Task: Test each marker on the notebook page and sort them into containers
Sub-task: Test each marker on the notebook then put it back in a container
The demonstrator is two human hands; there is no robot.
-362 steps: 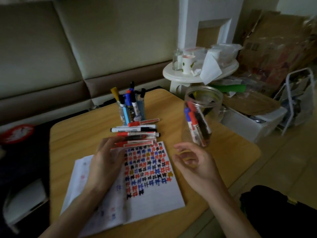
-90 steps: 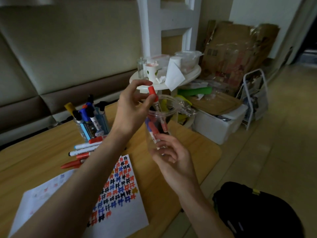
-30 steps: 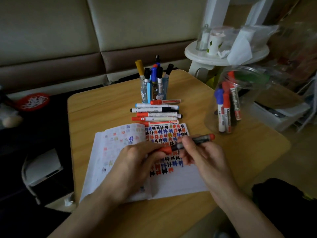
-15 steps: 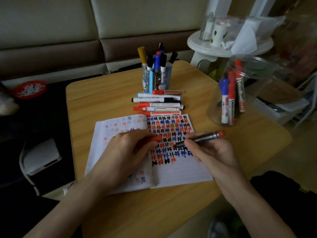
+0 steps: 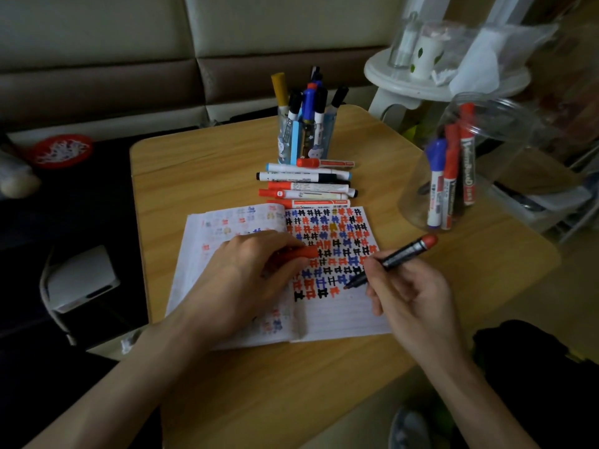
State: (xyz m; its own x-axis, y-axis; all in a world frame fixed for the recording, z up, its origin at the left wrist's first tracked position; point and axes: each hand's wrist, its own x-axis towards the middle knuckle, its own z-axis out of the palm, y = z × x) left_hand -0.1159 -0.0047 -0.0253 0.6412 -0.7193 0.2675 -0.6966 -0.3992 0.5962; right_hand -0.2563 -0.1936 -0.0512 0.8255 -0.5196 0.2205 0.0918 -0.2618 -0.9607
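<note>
The right hand [image 5: 411, 296] has its fingers curled tight around a dark marker [image 5: 398, 257] with a red end. The tip points down at the right page of the open notebook [image 5: 340, 315], next to rows of red, blue and black marks. The left hand [image 5: 246, 277] rests on the notebook and pinches the red cap [image 5: 301, 253]. More markers [image 5: 308, 186] lie in a row just past the notebook. Far back stands a blue cup [image 5: 306, 140] full of markers. A clear jar [image 5: 470, 163] on the right holds a few more.
</note>
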